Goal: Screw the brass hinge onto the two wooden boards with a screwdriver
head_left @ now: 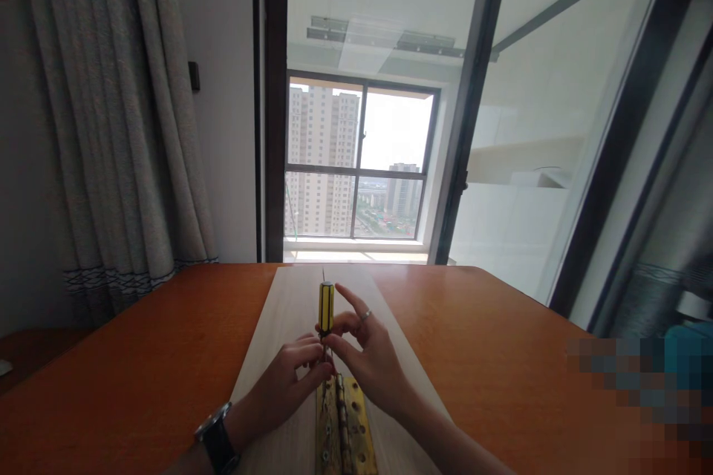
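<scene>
A screwdriver (326,306) with a yellow and black handle stands upright over the far end of a worn brass-coloured hinge (353,423). My right hand (368,356) pinches it near the bottom of the handle, the index finger stretched up beside the top. Beside the shaft, low down by the hinge's end, my left hand (290,375) has its thumb and fingers pressed together; what they grip is hidden. Screw heads show in the hinge's left leaf, and bare holes in its right leaf. The hinge lies on a pale wooden board (295,297).
The board lies lengthwise on an orange-brown wooden table (183,356). Beyond the far table edge stands a dark-framed glass door (473,104), with a window (356,163) behind it. A grey curtain (111,126) hangs at the left. A watch (217,434) is on my left wrist.
</scene>
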A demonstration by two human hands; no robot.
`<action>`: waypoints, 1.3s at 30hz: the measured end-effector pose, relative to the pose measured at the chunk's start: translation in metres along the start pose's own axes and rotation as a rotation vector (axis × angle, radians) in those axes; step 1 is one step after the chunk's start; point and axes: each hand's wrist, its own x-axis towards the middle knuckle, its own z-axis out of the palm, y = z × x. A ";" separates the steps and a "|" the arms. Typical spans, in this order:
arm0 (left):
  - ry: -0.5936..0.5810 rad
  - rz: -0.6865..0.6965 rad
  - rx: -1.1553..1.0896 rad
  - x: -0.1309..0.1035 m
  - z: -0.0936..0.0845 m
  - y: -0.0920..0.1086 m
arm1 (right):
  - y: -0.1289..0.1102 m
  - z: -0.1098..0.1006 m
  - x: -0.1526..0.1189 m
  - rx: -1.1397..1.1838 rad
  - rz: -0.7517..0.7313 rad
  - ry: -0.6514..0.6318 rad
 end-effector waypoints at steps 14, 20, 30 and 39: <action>-0.002 0.062 0.044 0.001 0.005 -0.008 | 0.005 -0.005 0.000 -0.158 -0.008 -0.010; -0.025 0.079 0.097 0.003 0.004 -0.003 | 0.010 -0.009 -0.002 0.070 0.057 -0.023; -0.065 0.075 0.088 0.002 0.002 -0.004 | 0.007 -0.007 -0.004 -0.147 -0.008 0.016; -0.160 0.070 0.179 -0.003 -0.008 0.003 | 0.014 -0.007 0.001 -0.017 -0.016 0.047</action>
